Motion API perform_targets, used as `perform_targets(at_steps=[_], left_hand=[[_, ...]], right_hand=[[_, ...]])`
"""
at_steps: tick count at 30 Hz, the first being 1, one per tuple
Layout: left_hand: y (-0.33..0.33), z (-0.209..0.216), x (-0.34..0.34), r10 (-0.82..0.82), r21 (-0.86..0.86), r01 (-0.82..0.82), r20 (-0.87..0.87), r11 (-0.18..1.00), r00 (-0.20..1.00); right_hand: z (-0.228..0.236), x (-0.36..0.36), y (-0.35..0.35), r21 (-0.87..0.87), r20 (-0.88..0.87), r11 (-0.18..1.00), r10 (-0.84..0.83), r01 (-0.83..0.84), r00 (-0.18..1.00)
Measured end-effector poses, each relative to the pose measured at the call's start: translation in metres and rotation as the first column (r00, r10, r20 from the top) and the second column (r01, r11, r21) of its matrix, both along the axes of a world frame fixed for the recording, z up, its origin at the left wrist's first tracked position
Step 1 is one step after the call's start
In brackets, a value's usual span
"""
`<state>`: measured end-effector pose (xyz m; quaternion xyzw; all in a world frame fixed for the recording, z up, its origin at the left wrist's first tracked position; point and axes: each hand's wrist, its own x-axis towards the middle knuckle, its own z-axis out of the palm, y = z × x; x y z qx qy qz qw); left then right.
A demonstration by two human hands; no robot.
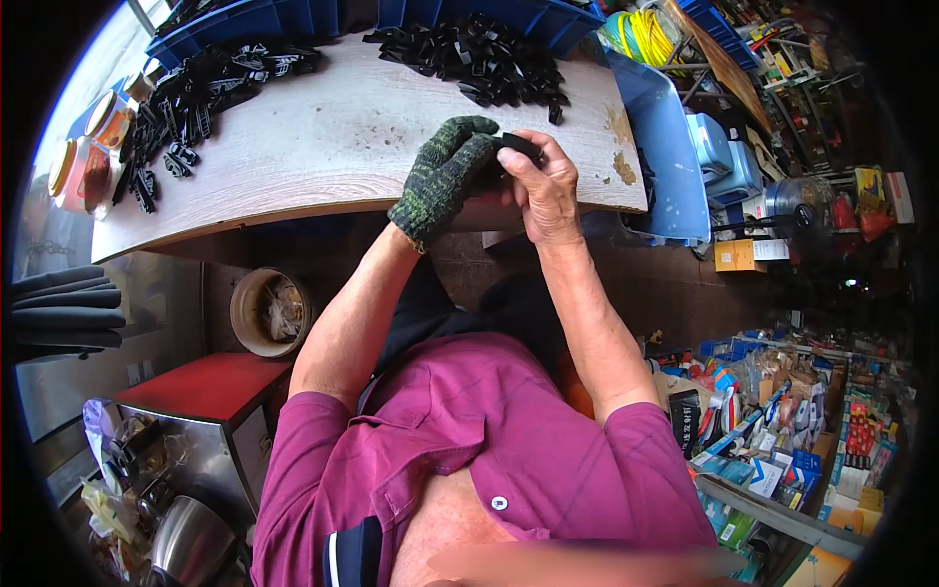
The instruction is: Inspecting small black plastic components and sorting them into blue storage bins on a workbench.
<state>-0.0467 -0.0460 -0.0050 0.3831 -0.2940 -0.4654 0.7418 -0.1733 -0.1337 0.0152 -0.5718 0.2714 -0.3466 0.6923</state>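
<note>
A small curved black piece [521,147] is pinched between the thumb and fingers of my bare right hand [548,194], just over the table's near edge. My left hand [442,181], in a dark green and black knitted glove, is closed right beside it. What sits in the gloved fingers is hidden, apart from a small pale tip showing between the hands. Beyond them on the table lies a heap of black plastic pieces [479,61]. A second spread of black pieces [201,98] covers the table's left side.
The pale wooden table [323,127] has blue bins [254,22] along its back and jars [83,176] at its left. A blue tub [670,147] stands on the right. Below the table's left side are a bucket [269,313] and a red-topped cabinet [201,383]. Packed shelves [782,460] fill the lower right.
</note>
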Motion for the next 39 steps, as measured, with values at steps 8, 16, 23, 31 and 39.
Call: perform_targets(at_steps=[8, 16, 23, 31, 39], left_hand=[[0.001, 0.002, -0.016, 0.084, 0.022, -0.084, 0.013, 0.996, 0.996], [0.003, -0.003, -0.012, 0.091, 0.014, -0.093, 0.099, 0.996, 0.991], [-0.003, -0.009, -0.017, 0.129, -0.057, -0.120, 0.221, 0.991, 0.967], [-0.013, -0.024, -0.012, 0.490, -0.203, -0.459, 0.544, 0.865, 0.682], [-0.010, -0.014, 0.007, 0.352, -0.180, -0.391, 0.833, 0.903, 0.428]], right_hand=[[0.035, -0.042, -0.101, 0.071, 0.081, 0.740, -0.672, 0.669, 0.736], [0.010, -0.009, -0.112, -0.010, -0.446, 0.929, -0.334, 0.369, 0.830], [0.004, 0.017, -0.117, -0.469, -0.702, 0.866, -0.484, 0.173, 0.523], [0.003, 0.003, -0.109, -0.129, -0.607, 0.987, -0.152, 0.091, 0.780], [0.002, 0.005, -0.044, 0.065, -0.266, 0.955, 0.296, -0.289, 0.917]])
